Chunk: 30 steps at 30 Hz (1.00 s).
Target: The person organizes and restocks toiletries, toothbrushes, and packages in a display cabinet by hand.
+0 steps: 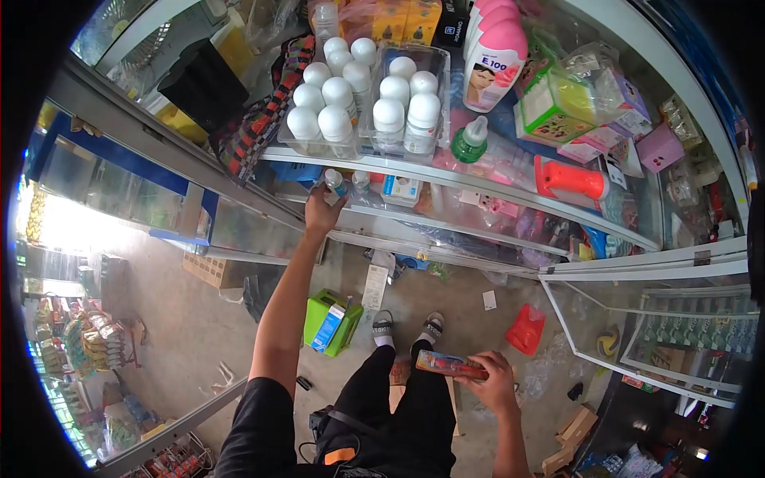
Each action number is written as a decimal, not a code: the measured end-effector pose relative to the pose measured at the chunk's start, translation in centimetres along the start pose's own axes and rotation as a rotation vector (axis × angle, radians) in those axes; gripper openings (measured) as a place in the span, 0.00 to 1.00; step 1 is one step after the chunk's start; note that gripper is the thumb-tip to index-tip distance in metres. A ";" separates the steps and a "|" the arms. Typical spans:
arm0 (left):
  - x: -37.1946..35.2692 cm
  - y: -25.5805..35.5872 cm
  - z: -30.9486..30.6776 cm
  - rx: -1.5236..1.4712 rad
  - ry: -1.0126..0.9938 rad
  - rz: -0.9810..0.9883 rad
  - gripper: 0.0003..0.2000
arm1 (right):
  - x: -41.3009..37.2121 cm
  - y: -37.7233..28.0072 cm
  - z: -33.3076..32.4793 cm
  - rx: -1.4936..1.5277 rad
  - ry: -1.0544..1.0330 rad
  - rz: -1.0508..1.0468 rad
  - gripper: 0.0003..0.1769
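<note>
My left hand [322,210] reaches to the lower shelf of the glass cabinet, its fingers closed round a small white-capped bottle [334,182]. Right beside it stands another small clear bottle [361,182], and farther right a white and blue box [402,190]. Lower in view, my right hand [492,382] grips one end of a flat red and blue package [450,364], held out above my legs. On the shelf above, white round-capped bottles [335,122] fill two clear trays.
Pink-capped bottles [496,68], a green bottle [470,140] and a red container [570,182] stand on the upper shelf. A green box [332,322] and a red scoop-like item [526,329] lie on the floor. An open glass door [590,327] juts out at right.
</note>
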State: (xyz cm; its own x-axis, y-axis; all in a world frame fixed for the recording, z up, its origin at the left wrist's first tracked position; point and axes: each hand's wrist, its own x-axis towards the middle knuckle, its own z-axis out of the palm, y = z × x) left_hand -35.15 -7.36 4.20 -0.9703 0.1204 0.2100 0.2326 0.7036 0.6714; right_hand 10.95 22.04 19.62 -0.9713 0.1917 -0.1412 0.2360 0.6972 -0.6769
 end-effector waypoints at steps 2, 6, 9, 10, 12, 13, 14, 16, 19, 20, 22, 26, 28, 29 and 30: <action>0.2 1.7 0.0 -0.018 0.006 -0.031 0.24 | -0.2 -0.4 0.0 -0.005 0.001 0.012 0.28; 0.9 1.2 1.1 0.019 0.043 0.024 0.24 | -0.2 0.1 0.8 0.092 0.034 0.093 0.29; 1.4 0.9 1.3 0.077 0.033 0.031 0.23 | -0.3 0.4 0.9 0.064 0.060 0.112 0.29; 1.7 0.8 1.5 0.089 -0.030 -0.057 0.26 | -0.3 0.4 0.8 0.060 0.068 0.129 0.29; 0.0 0.1 0.5 -0.002 -0.056 -0.118 0.33 | -0.9 0.6 1.1 0.000 0.075 0.150 0.29; -1.5 0.9 -0.5 -0.012 -0.015 -0.044 0.35 | -0.9 1.2 0.8 -0.067 0.105 0.142 0.29; -3.0 1.8 -1.6 -0.019 0.026 0.031 0.37 | -1.5 1.3 1.1 -0.121 0.116 0.150 0.30; -8.6 0.6 -2.1 0.122 0.092 -0.055 0.29 | -1.9 0.5 0.4 -0.122 0.113 0.106 0.30; -18.3 11.3 -8.6 -0.217 -0.484 -0.294 0.29 | -1.8 -1.7 -0.8 -0.168 0.148 -0.007 0.30; -21.8 12.0 -9.4 -0.263 -0.718 -0.002 0.36 | -1.7 -2.6 -1.3 -0.189 0.158 -0.050 0.30; -25.3 18.6 -13.5 -0.188 -0.890 0.383 0.48 | -1.7 -4.5 -1.6 -0.225 0.151 -0.123 0.28; -27.5 21.5 -14.9 -0.145 -0.840 0.505 0.35 | -1.8 -9.7 -3.7 -0.232 0.110 -0.125 0.26; -27.2 23.8 -16.3 -0.135 -0.879 0.434 0.31 | -2.5 -10.4 -4.2 -0.205 0.119 -0.155 0.26; -26.9 24.8 -16.9 -0.125 -0.888 0.389 0.28 | -2.3 -9.2 -3.5 -0.177 0.150 -0.203 0.27; -26.5 25.6 -17.3 -0.100 -0.911 0.407 0.28 | -2.2 -9.1 -3.5 -0.150 0.170 -0.259 0.28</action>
State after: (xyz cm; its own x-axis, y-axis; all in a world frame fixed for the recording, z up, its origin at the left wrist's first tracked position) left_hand -2.30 -4.64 28.17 -0.4874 0.8585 -0.1593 0.5224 0.4329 0.7346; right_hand 11.08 17.75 28.61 -0.9834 0.0990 0.1523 -0.0032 0.8289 -0.5593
